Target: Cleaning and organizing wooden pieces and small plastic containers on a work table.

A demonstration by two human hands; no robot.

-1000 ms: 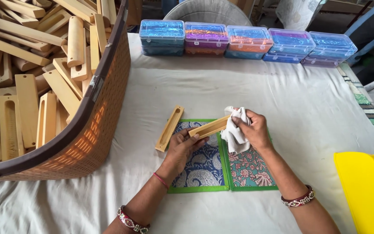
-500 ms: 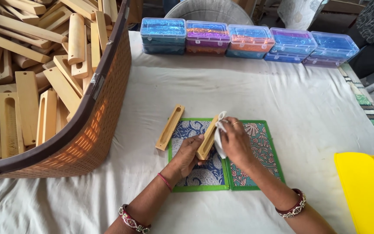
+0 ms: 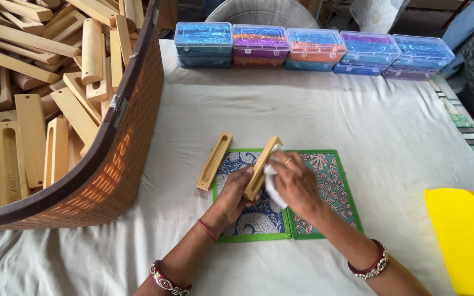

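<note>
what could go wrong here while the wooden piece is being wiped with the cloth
1. The left hand holds the wooden piece only at its lower end, tilted over the patterned mat; rubbing by the right hand with the white cloth might twist it out of that grip.
2. A second wooden piece lies close beside the left hand; a wide stroke could knock it.

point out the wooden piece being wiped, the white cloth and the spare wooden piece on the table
held wooden piece (image 3: 263, 164), head view, upper side face
white cloth (image 3: 272, 186), head view, lower fold
spare wooden piece (image 3: 214, 160), head view, slotted middle
</note>
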